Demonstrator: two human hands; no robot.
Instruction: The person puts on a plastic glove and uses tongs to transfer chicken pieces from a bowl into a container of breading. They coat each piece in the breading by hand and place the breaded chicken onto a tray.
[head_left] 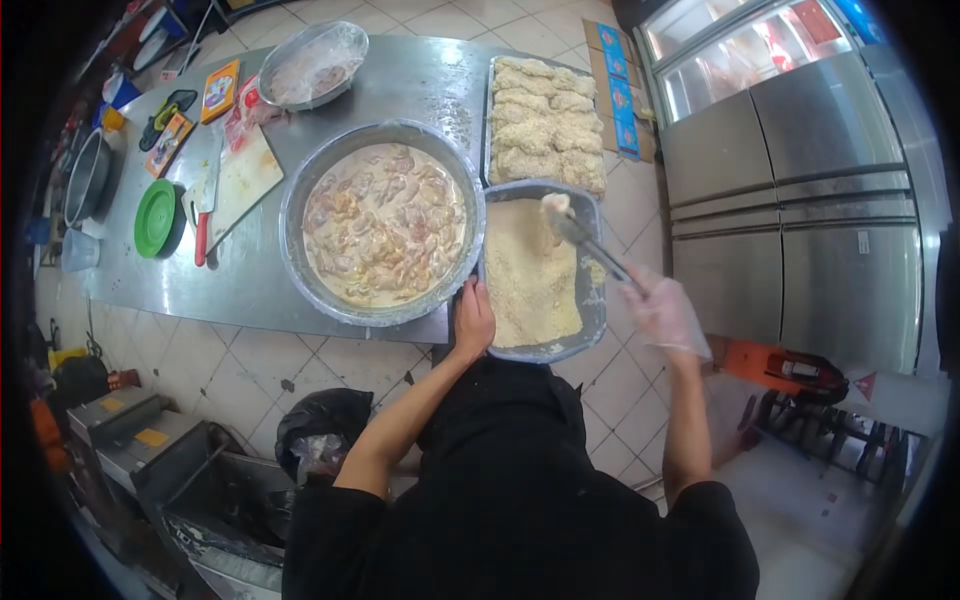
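Tongs pinch a coated piece over the crumb tray

Nearest, the bare left hand (473, 318) rests on the near rim of the crumb tray (545, 352), beside the big round bowl (292, 225) (whether its fingers clench the rim I cannot tell). The gloved right hand (665, 312) grasps metal tongs (592, 248). Their long axis runs up-left from the fingers to a pale chicken piece (555, 205) above the dry, sandy crumbs at the tray's far end. The bowl holds wet, creamy chicken. Farther off, on the steel table (420, 75), lie rough breaded pieces (545, 125).
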